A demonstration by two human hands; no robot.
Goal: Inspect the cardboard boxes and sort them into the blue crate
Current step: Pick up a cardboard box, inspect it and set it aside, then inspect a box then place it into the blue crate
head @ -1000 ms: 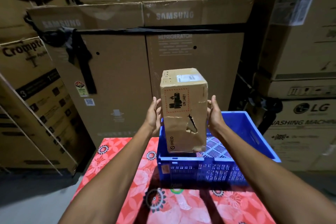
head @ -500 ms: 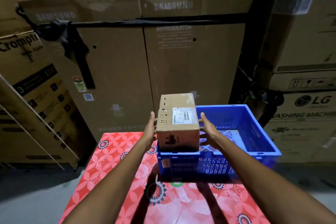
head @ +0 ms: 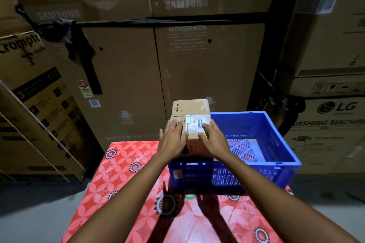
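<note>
A small cardboard box (head: 190, 107) with a white shipping label on top stands in the left end of the blue crate (head: 284, 144). The crate sits on a table with a red flowered cloth (head: 122, 173). My left hand (head: 172, 140) lies over the box's near left top edge, fingers fairly straight. My right hand (head: 214, 140) lies on the near right of its top, fingers on the label. The box's lower part is hidden behind the crate wall and my hands. The rest of the crate floor shows bare grid.
Large Samsung refrigerator cartons (head: 126, 77) stand right behind the table. A leaning Crompton carton (head: 35, 104) is at the left, and stacked LG washing machine cartons (head: 331, 124) are at the right. Grey floor lies on both sides of the table.
The box has come down from chest height, tipped label-up, and gone into the crate's left end. My hands moved from its sides to its top.
</note>
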